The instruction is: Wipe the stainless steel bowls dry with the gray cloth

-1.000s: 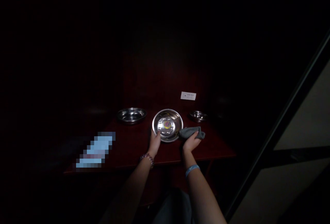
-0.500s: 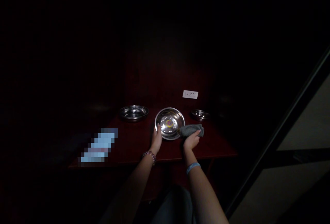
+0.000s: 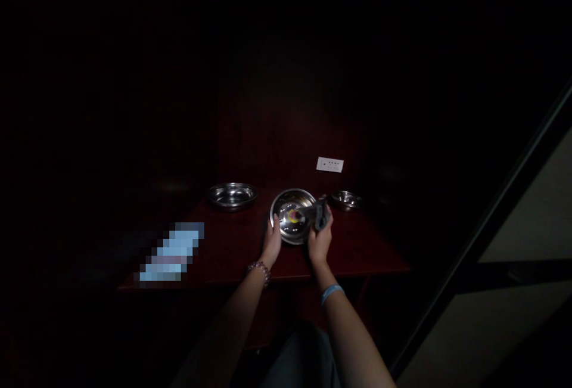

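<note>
A shiny steel bowl (image 3: 286, 233) with a yellow and pink label inside is tilted toward me above the dark red table (image 3: 214, 260). My left hand (image 3: 271, 241) grips its left rim, thumb on the inside. At the right rim my right hand (image 3: 320, 240) is closed on a grey cloth (image 3: 320, 214), which lies against the rim and partly covers it. A wider steel bowl (image 3: 232, 196) rests on the table at the back left. Behind my right hand, a smaller steel bowl (image 3: 347, 200) sits at the back right.
A white socket panel (image 3: 329, 165) is on the wall behind the table. A pixelated light blue patch (image 3: 172, 254) covers something at the table's left front. On the right, a dark diagonal frame (image 3: 469, 242) borders a paler surface. The surroundings are very dark.
My right hand has turned more upright and moved slightly left with the cloth, which now stands up at the bowl's right rim. The bowl has shifted very slightly.
</note>
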The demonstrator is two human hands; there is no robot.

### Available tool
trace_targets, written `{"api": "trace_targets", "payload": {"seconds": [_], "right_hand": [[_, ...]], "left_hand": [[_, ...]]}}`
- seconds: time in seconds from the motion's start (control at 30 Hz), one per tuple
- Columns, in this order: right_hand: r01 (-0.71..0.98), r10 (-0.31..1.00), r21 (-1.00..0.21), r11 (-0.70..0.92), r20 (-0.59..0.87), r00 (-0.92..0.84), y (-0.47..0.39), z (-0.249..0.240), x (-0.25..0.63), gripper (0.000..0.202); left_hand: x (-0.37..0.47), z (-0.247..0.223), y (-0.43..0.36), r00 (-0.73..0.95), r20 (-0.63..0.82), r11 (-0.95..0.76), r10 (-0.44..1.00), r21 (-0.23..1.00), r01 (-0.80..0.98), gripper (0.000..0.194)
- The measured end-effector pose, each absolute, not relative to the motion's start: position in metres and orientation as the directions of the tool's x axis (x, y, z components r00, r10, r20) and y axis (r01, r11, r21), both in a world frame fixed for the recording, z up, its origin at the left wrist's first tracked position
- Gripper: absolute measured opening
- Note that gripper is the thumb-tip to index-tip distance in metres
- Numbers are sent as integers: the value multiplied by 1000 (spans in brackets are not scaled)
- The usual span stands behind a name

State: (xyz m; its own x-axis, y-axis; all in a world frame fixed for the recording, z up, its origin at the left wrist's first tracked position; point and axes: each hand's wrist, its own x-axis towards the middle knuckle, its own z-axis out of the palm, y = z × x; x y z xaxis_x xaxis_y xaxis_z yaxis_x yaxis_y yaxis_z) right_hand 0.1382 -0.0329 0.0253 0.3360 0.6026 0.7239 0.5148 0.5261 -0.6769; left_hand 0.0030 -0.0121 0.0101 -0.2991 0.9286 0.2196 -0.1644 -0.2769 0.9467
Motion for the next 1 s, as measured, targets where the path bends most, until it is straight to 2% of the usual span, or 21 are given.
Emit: {"api": "trace_targets", "payload": {"seconds": [0.13, 0.23, 0.47, 0.63, 0.77, 1.0], "right_hand": [[583, 661, -465, 667, 730, -174, -34, 21, 131, 68], [611, 655, -392, 688, 696, -292, -34, 21, 128, 63], [788, 748, -297, 540, 598, -288, -38, 22, 127, 32], [827, 738, -251, 503, 624, -259, -39, 25, 124, 28], [876, 715, -238, 419, 682, -157, -35, 23, 123, 36], [905, 731, -267, 330, 680, -66, -24, 12, 125, 71]], "left_hand": [[4, 11, -12, -259, 199, -259, 945, 939, -226, 56], [4, 11, -11, -248, 230, -289, 941, 928, -235, 48], [3, 18, -16, -328, 268, -367, 906, 884, -291, 51], [4, 22, -19, -374, 303, -404, 876, 886, -227, 54], [4, 23, -19, -354, 331, -416, 875, 887, -200, 55], [5, 21, -18, -295, 343, -408, 892, 892, -193, 56]]}}
